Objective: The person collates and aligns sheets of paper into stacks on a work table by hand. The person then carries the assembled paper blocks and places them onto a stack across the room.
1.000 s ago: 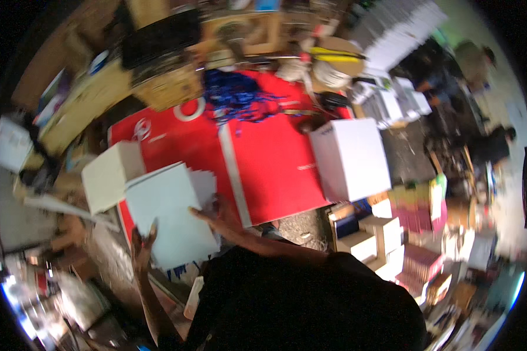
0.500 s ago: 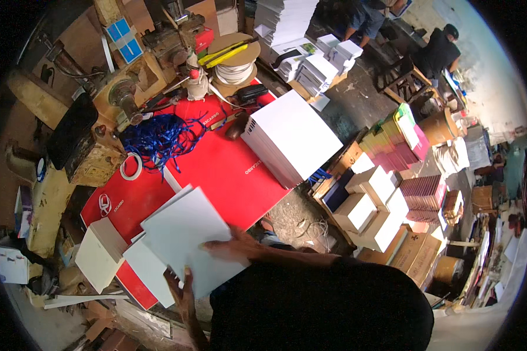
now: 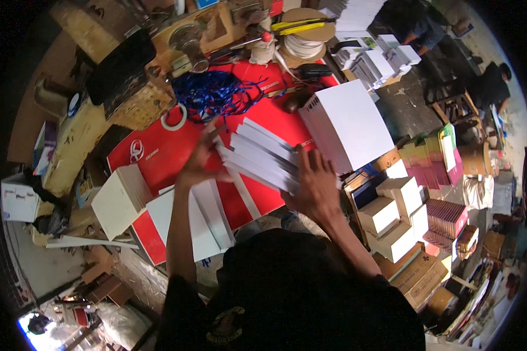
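Observation:
My right hand [image 3: 317, 186] grips the near right end of a bundle of white booklets [image 3: 262, 153], which is tilted over the red sheet [image 3: 184, 140] with the edges fanned in steps. My left hand [image 3: 200, 161] is by the bundle's left end, fingers spread and blurred by motion; whether it touches the bundle cannot be made out. Below my left hand, more white booklets [image 3: 202, 225] lie overlapping at the sheet's near edge. A cream stack of booklets [image 3: 122, 199] leans beside them on the left. A tall white stack [image 3: 351, 126] stands on the sheet to the right.
A tangle of blue ribbons [image 3: 216, 96] and a roll of tape [image 3: 174, 117] lie at the sheet's far side. Behind them are a wooden-based machine [image 3: 137, 102] and a cord spool [image 3: 304, 44]. White boxes [image 3: 386, 216] stand at right; a person [image 3: 490, 88] is farther off.
My hands have moved forward from the booklets at the near edge. A bundle is now lifted in my right hand, and my left hand has come away, spread. The view has shifted.

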{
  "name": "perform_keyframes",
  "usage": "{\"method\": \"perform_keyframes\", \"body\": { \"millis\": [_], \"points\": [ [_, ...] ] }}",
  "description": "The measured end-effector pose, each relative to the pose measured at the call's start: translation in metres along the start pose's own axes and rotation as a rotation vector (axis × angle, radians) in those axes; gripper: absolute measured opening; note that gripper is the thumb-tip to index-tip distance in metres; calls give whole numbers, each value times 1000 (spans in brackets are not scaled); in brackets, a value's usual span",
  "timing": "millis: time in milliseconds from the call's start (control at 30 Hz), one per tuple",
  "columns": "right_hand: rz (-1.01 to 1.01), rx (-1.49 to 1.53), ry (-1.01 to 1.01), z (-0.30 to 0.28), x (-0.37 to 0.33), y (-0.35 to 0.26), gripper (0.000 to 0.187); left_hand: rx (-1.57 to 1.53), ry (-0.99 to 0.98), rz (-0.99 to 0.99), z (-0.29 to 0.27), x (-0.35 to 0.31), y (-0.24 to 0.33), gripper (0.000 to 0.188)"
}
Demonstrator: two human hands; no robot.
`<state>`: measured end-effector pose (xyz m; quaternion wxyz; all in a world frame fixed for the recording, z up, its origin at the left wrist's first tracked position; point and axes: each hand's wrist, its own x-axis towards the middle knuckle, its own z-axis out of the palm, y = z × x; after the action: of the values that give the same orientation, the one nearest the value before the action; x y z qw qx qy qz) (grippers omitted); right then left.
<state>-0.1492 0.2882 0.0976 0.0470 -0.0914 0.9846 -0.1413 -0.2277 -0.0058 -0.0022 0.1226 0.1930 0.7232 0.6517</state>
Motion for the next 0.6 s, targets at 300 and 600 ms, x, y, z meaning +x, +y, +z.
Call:
{"method": "perform_keyframes", "body": {
  "millis": [300, 600],
  "points": [
    [66, 899, 382, 53, -53, 55, 116, 158, -210, -365, 14, 30, -5, 129],
    [163, 986, 339, 101, -54, 36, 113, 234, -228, 20, 19, 18, -7, 127]
  ]
}}
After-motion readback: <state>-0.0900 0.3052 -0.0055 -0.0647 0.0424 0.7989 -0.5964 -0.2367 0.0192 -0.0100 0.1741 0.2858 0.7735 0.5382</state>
